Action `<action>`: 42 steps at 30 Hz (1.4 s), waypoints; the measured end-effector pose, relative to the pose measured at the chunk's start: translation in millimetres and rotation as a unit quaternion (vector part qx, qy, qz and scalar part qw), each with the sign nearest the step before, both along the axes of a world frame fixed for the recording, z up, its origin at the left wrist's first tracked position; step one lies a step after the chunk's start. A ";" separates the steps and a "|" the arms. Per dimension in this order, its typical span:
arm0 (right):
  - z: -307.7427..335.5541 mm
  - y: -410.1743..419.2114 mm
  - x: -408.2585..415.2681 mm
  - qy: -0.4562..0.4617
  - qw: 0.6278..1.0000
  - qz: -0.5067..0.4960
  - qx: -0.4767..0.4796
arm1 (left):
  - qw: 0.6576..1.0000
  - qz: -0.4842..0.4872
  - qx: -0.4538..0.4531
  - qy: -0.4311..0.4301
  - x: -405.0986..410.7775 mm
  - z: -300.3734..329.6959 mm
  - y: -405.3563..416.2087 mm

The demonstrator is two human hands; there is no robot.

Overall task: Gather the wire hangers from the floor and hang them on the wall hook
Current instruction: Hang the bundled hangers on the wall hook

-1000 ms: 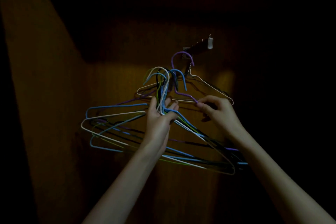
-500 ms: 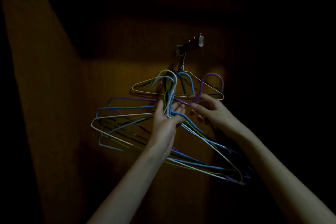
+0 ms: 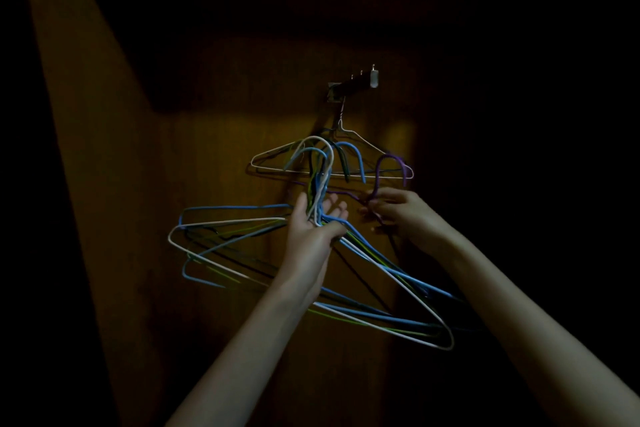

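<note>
Your bundle (image 3: 349,288) is a fan of thin wire hangers in blue, white, green and some dark ones, their triangles splayed out to both sides and their curved tops bunched together and standing up. Your left hand (image 3: 313,236) grasps that bundle at the necks, palm towards you, fingers curled round the wires; the hooks rise just above your fingertips, and the frames spread below and to either side of your wrist. Your right hand (image 3: 398,215), just beside the left, pinches the neck of a purple hanger (image 3: 389,163), whose hook stands right above your fingers; its body is lost in the dark. Above both hands, the wall hook (image 3: 353,88) juts from the wooden wall (image 3: 225,156) and carries one white hanger (image 3: 270,156) already, hanging directly behind the bunched tops. The purple hook is below and to the right of the wall hook, apart from it.
</note>
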State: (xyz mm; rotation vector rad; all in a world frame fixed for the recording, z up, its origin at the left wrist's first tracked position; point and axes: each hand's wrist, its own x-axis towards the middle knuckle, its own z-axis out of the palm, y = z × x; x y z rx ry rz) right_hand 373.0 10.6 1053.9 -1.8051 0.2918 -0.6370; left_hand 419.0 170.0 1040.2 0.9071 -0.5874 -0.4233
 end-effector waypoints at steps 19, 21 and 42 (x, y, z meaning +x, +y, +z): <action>-17.7 43.2 -39.2 -0.025 0.968 -0.064 -0.241 | 1.000 -0.002 0.018 -0.015 -36.1 -12.1 49.7; -11.9 52.0 -42.1 -0.079 0.978 -0.052 -0.186 | 1.000 -0.003 0.018 -0.011 -37.7 -12.2 52.9; -8.5 43.9 -40.3 0.020 0.977 -0.062 -0.205 | 1.000 0.015 -0.004 0.023 -8.7 4.3 33.6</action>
